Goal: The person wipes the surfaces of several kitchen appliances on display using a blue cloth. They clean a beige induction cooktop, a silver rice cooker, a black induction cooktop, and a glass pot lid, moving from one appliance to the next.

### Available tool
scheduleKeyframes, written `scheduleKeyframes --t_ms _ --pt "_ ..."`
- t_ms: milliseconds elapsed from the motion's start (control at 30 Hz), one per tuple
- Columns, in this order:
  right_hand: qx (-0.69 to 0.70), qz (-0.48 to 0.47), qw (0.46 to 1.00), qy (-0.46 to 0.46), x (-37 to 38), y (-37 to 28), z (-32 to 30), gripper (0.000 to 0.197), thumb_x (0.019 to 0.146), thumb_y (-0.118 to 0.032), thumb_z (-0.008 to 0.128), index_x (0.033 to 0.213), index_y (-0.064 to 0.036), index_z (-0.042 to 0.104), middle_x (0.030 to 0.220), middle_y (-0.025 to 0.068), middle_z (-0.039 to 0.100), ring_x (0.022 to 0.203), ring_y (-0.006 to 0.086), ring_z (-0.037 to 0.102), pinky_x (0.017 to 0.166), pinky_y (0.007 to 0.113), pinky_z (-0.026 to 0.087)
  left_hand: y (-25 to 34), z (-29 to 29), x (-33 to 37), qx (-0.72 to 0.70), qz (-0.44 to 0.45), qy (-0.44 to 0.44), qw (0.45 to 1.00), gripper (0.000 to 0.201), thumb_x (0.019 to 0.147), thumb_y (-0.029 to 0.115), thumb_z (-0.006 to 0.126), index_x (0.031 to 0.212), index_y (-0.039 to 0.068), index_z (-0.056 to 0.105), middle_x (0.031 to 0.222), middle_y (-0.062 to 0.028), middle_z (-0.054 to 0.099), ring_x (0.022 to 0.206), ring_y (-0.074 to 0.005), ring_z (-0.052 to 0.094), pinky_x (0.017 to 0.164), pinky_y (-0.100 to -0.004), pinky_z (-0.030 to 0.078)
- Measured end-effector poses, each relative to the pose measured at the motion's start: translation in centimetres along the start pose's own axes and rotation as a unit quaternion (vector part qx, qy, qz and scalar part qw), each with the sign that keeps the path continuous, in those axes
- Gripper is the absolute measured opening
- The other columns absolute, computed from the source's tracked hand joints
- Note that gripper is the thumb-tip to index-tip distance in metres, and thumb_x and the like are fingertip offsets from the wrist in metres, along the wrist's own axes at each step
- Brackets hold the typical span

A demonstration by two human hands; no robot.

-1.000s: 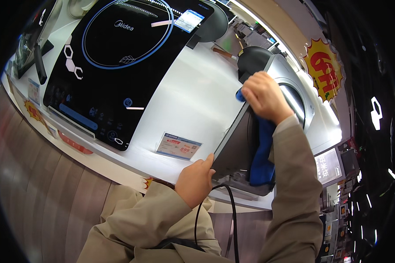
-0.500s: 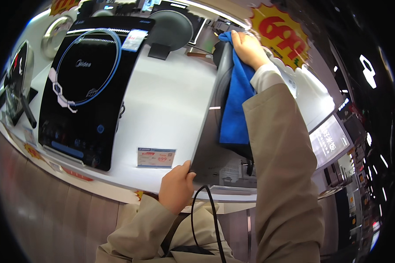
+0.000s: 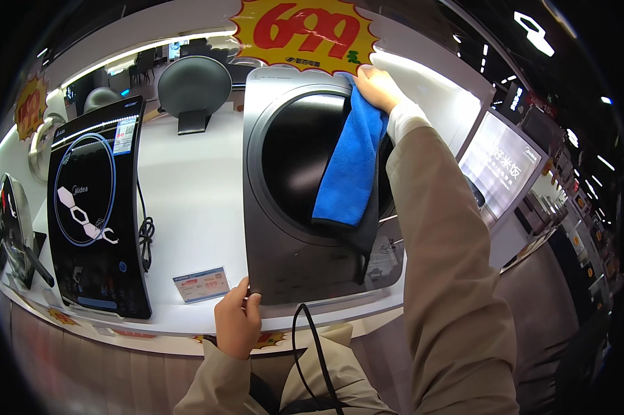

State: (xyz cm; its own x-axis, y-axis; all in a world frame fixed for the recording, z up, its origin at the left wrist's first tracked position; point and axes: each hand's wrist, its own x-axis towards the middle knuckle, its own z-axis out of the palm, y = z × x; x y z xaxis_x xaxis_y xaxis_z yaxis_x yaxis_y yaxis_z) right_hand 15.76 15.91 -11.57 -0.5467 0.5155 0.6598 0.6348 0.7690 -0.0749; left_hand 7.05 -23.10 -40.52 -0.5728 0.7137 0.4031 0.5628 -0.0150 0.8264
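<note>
A grey induction cooker (image 3: 284, 266) with a large round black glossy hollow leans up in front of me on a white display counter. My right hand (image 3: 380, 88) is closed on the top of a blue cloth (image 3: 350, 169) at the cooker's upper right edge. The cloth hangs down across the right part of the round hollow, its dark-edged lower end loose. At the lower left corner of the cooker, my left hand (image 3: 237, 319) grips the edge with thumb and bent fingers. Its fingertips behind the edge are hidden.
Left stands a black flat cooker (image 3: 94, 207) with a coiled cord (image 3: 146, 242). A price card (image 3: 201, 285) is near my left hand. Behind are a round dark pan (image 3: 194, 90) on a stand and a yellow price sign (image 3: 305, 34). A lit panel (image 3: 502, 166) stands right.
My view has swung, so the counter's things sit further left and more upright. The grey cooker's round face now shows more fully. Both hands keep their holds on the cloth and cooker.
</note>
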Motion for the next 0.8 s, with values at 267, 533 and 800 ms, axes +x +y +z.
scheduleKeyframes --t_ms 267,533,800 --pt "-0.06 -0.044 0.987 0.142 -0.1 3.1 1.8 0.049 0.101 -0.035 0.041 0.094 0.0004 0.073 0.094 0.0239 0.072 0.09 0.042 0.069 0.091 0.047 0.052 -0.3 -0.2 0.1 -0.019 -0.046 -0.022 0.999 0.033 0.09 0.001 0.064 0.122 -0.008 0.062 0.084 -0.0192 0.068 0.069 -0.0242 0.067 0.064 -0.032 0.053" --pt "0.024 0.13 0.987 0.089 -2.3 6.6 -0.1 0.053 0.101 -0.036 0.039 0.097 0.0051 0.072 0.102 0.0294 0.069 0.101 0.046 0.065 0.096 0.046 0.049 -0.2 -0.1 0.0 -0.009 -0.049 -0.017 0.999 0.033 0.09 0.0 0.062 0.122 -0.006 0.063 0.08 -0.0172 0.066 0.067 -0.0214 0.063 0.063 -0.0303 0.052" --pt "0.427 0.227 0.87 0.093 -12.0 7.7 2.5 0.065 0.106 -0.048 0.042 0.123 0.0122 0.059 0.112 0.0148 0.067 0.1 0.0209 0.062 0.092 0.032 0.049 -0.7 0.5 0.1 0.003 -0.007 -0.018 1.0 0.032 0.096 -0.001 0.053 0.126 -0.003 0.063 0.071 -0.0021 0.059 0.055 -0.0076 0.055 0.052 -0.0228 0.048"
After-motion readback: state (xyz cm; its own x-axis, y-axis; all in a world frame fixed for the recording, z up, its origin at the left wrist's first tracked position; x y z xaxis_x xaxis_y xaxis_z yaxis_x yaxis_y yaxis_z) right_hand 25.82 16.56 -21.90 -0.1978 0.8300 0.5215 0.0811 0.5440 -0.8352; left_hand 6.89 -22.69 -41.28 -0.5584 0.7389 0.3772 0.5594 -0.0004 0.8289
